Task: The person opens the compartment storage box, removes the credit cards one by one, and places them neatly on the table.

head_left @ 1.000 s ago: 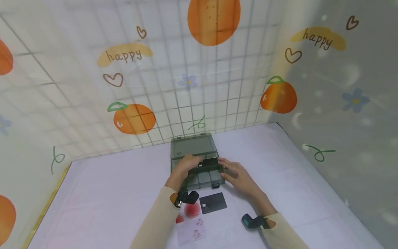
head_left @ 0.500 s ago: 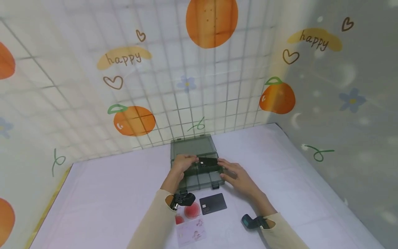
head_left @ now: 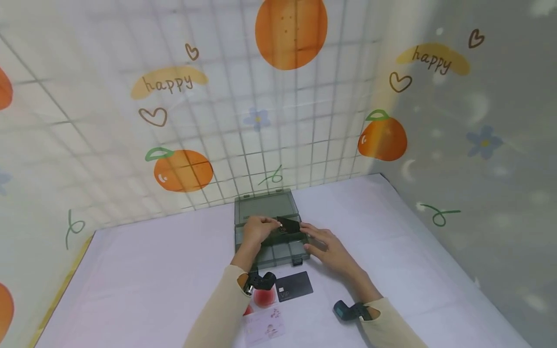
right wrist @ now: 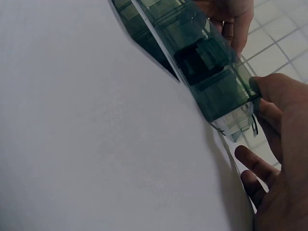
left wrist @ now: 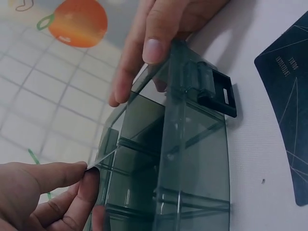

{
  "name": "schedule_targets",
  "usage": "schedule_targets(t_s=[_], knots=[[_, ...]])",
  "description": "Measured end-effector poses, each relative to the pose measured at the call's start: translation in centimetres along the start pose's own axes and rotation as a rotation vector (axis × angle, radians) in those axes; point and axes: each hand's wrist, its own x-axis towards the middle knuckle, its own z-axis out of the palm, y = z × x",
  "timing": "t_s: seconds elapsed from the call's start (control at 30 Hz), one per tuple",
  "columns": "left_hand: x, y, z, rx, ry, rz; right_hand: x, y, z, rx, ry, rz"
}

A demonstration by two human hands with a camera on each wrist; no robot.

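The see-through dark green compartment box (head_left: 265,205) lies on the table with its lid folded back. Over its compartments my left hand (head_left: 256,233) pinches a black card (head_left: 289,225) by its left end, between thumb and fingertips. The card is tilted and, in the left wrist view, appears almost edge-on (left wrist: 103,157). My right hand (head_left: 327,247) rests at the box's right end, with the thumb on the rim near the front corner and the other fingers extended along the side. A black latch (left wrist: 219,91) hangs from the front wall.
On the white table in front of the box lie a black card marked VIP (head_left: 294,286), a pale pink card (head_left: 264,326) and a card with red circles (head_left: 264,297), partly under my left wrist. A patterned curtain (head_left: 243,145) stands close behind the box.
My left hand has drawn back slightly from over the card to pinch its left end, and the card has tilted up. The right hand keeps its place at the box's right end.
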Motion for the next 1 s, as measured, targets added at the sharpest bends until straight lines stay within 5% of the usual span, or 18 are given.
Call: schedule_targets(t_s=[1.0], knots=[[-1.9,-0.7,-3.6,-0.162,0.014,0.009,-0.1,0.2,0.1,-0.016,0.003,0.010]])
